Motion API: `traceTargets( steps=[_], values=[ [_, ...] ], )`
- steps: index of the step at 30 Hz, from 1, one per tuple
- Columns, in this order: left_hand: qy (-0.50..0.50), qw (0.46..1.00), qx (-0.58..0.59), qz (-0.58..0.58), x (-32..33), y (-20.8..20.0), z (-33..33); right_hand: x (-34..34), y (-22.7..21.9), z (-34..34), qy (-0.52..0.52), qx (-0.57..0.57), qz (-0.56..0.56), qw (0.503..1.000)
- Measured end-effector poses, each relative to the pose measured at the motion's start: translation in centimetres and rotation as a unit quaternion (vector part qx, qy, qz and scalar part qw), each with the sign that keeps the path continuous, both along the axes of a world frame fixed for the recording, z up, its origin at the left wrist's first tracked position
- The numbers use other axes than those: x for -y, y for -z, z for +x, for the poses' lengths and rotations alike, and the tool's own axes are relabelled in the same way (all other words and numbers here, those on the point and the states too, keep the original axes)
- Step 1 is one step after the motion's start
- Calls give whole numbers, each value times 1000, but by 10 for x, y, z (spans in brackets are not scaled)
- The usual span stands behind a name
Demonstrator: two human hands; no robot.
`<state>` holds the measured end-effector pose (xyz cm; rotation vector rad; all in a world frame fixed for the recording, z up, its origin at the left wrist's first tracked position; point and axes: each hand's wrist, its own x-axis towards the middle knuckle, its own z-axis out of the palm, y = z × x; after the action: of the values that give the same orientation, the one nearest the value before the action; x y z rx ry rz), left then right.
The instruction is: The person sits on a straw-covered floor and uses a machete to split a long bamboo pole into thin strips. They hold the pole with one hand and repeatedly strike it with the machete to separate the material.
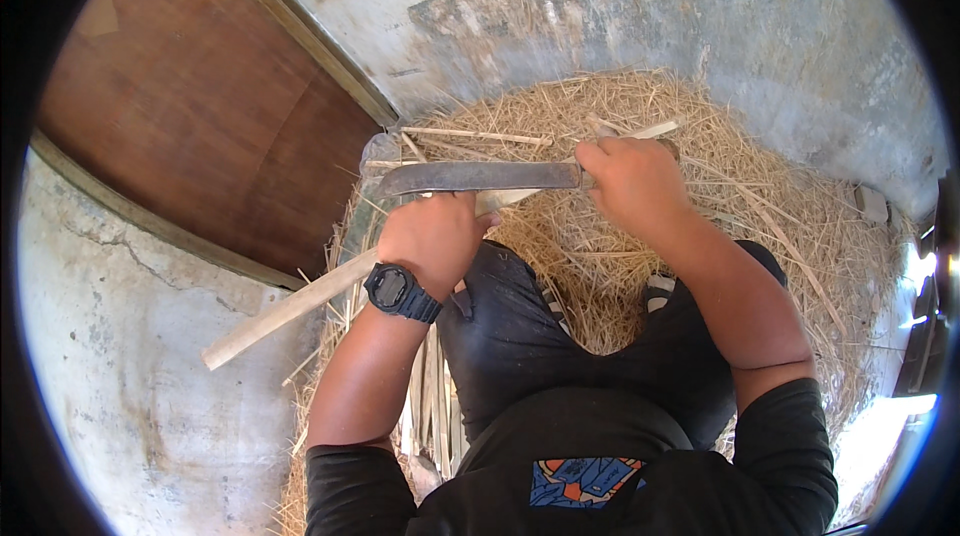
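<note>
My right hand point(635, 181) is closed around the handle of a machete point(490, 176). Its long dark blade points left and lies across the view just above my left hand. My left hand point(432, 241), with a black watch on the wrist, is wrapped round a long pale wooden strip point(290, 311). The strip slants from the lower left up to the right, passing beneath the blade. Whether blade and wood touch, I cannot tell. Part of the strip is hidden by my left hand and the machete.
Loose straw point(600, 226) covers the floor around my legs. More pale strips point(432, 406) lie beside my left thigh, and thin sticks point(480, 135) rest on the straw ahead. A brown wooden panel point(220, 106) stands at the left, and a stained wall point(600, 16) curves behind the straw.
</note>
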<state>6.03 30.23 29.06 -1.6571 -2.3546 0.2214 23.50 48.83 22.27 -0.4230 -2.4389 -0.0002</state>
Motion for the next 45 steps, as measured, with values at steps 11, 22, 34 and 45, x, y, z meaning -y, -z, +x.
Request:
traceTargets(
  steps=[11,22,34,45],
  values=[
    [-15,998,-32,-42,-3,-8,20,2,-8,4,4,4,2,1000],
    [18,996,-63,-62,-5,1,29,6,-4,3,-3,-5,9,1000],
    [24,995,-73,-61,-5,-2,34,15,-5,4,1,-3,-54,999],
    [32,994,-86,-61,-6,-2,39,9,-4,8,-4,4,-62,998]
  ],
)
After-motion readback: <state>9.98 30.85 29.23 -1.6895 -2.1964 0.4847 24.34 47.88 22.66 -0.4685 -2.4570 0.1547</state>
